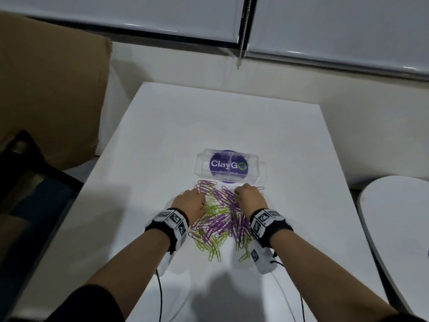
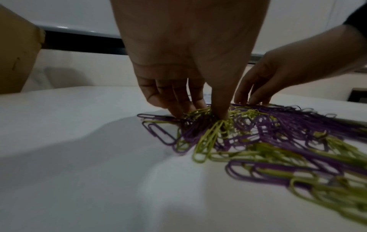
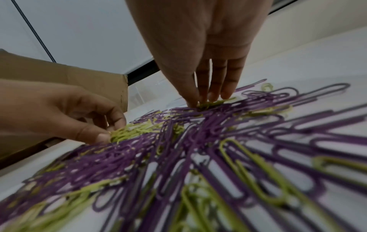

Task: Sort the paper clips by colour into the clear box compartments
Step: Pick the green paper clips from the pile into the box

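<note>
White and broad, the table (image 1: 162,126) is backed by closed window blinds (image 1: 336,26), and a cardboard box (image 1: 51,84) is seen at far left. Next, the left hand (image 1: 189,202) is lowered onto the pile of purple and green paper clips (image 1: 220,223), a bunch of green clips (image 2: 206,113) being pinched by its fingers (image 2: 178,100). Beyond the pile's middle, the clear box (image 1: 228,166) is placed, both compartments empty. Rightmost, the right hand (image 1: 250,198) is set with fingers (image 3: 214,81) narrowed, a green clip (image 3: 214,102) pinched at their tips.
</note>
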